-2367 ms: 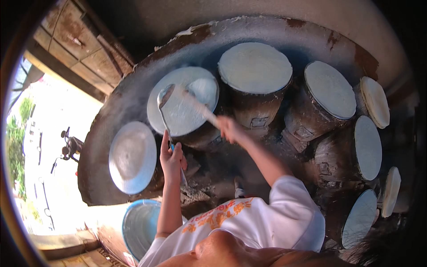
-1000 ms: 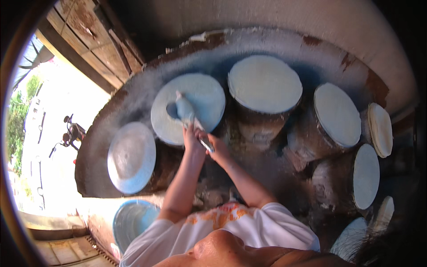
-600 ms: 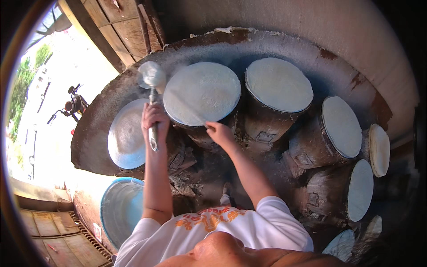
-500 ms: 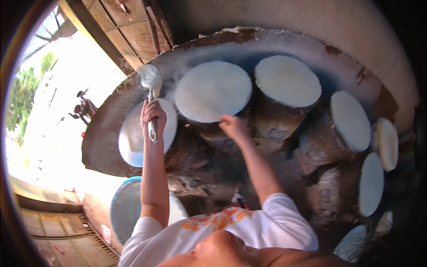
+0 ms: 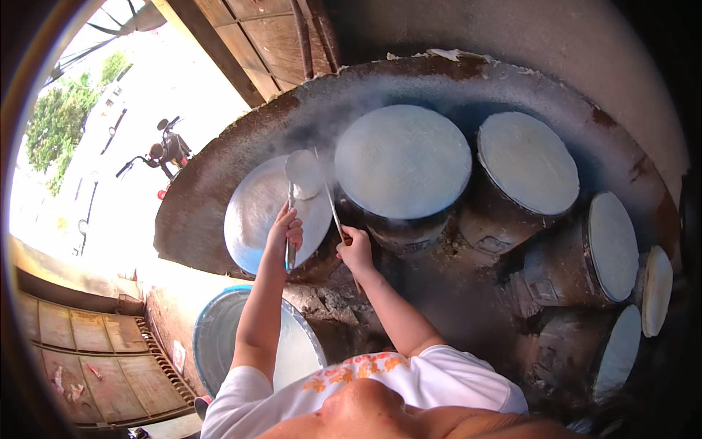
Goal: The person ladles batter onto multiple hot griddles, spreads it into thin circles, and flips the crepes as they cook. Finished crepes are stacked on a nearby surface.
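My left hand (image 5: 285, 227) grips the handle of a metal ladle (image 5: 304, 170), whose bowl looks coated or filled with white batter. My right hand (image 5: 354, 249) is closed on a long thin stick (image 5: 332, 201) just right of the ladle. Both tools are over the pale metal griddle (image 5: 252, 219) at the left. Just to its right, a round griddle (image 5: 402, 161) carries a thin white batter sheet, with steam rising at its left. More white-topped drum stoves (image 5: 527, 162) curve away to the right.
A blue-rimmed bucket (image 5: 212, 329) of white liquid stands below my left arm. A curved rusty screen (image 5: 190, 219) wraps behind the stoves, and a white round stack (image 5: 656, 291) sits at far right. A parked two-wheeler (image 5: 168, 154) is outside at left, beside a bright opening.
My view has shifted, moving the stoves rightward in frame. The ladle has moved lower, over the left griddle, and my right hand has drawn leftward beside it with the stick upright.
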Available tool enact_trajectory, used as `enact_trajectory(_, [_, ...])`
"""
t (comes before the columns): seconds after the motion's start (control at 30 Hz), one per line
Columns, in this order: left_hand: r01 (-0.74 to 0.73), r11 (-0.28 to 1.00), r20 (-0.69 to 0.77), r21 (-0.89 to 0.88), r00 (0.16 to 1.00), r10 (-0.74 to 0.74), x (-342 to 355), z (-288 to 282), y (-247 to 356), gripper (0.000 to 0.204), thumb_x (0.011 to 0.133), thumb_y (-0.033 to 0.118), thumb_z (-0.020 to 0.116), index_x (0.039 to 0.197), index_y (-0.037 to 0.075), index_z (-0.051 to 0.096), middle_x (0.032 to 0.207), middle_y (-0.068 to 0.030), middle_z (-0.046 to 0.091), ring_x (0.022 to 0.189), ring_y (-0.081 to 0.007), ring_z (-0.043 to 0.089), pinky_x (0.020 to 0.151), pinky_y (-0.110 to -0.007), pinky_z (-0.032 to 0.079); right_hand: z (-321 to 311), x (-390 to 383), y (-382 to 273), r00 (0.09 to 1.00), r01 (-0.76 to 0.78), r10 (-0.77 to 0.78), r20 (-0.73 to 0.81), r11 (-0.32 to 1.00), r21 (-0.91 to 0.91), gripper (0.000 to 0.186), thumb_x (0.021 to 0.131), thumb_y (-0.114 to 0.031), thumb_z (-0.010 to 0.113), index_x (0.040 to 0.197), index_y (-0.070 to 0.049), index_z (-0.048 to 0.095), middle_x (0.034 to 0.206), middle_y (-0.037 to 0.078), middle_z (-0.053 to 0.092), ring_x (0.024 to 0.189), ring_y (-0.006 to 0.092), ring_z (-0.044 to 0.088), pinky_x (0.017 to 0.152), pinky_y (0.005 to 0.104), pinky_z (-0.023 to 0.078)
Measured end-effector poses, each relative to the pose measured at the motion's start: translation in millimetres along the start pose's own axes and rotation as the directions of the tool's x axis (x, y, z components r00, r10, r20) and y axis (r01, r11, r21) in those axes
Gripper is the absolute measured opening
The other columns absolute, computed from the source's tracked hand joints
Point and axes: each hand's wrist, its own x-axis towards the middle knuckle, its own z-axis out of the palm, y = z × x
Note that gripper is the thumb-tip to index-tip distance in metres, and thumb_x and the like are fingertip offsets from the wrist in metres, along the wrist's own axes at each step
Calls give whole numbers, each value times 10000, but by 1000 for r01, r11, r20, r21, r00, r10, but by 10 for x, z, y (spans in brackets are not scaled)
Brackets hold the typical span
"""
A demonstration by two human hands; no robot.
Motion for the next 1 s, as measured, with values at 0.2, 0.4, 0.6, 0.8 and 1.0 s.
enact_trajectory(0.2, [-183,834,-209,521,920,333,193,139,191,583,898,101,549,1416,240,321,597,19,389,422,-76,349,380,-234,314,351,454,-136,902,396,-429,51,775,-492,306,665,31,567,956,-20,646,864,183,590,875,369,548,769,430,458])
enact_trajectory(0.4, [-224,619,-128,753,873,471,309,-115,414,581,876,78,558,1407,220,370,595,-10,458,393,-95,407,341,-266,359,251,168,-294,920,391,-332,208,750,-533,272,734,17,534,985,-45,619,975,127,542,941,334,523,775,415,455])
enact_trajectory(0.6, [124,-249,108,960,659,745,174,-699,618,560,866,143,562,1378,304,404,937,-167,665,778,-301,641,687,-402,482,132,359,-215,888,452,-383,255,626,-635,235,713,-18,509,921,-68,608,960,109,568,883,318,533,770,422,478])
enact_trajectory(0.8, [240,-368,139,898,640,756,128,-815,644,585,861,184,599,1378,362,389,905,-179,660,722,-342,637,601,-440,460,678,624,-223,830,555,-479,285,663,-503,289,665,25,535,924,-57,635,929,119,600,912,335,549,795,411,465])
enact_trajectory(1.0, [-193,620,-249,761,795,554,-345,-633,704,584,893,129,569,1418,277,359,603,13,474,404,-73,390,350,-248,335,559,432,-194,868,493,-374,325,721,-487,349,681,-1,543,1016,-44,629,993,118,596,935,344,545,815,412,467])
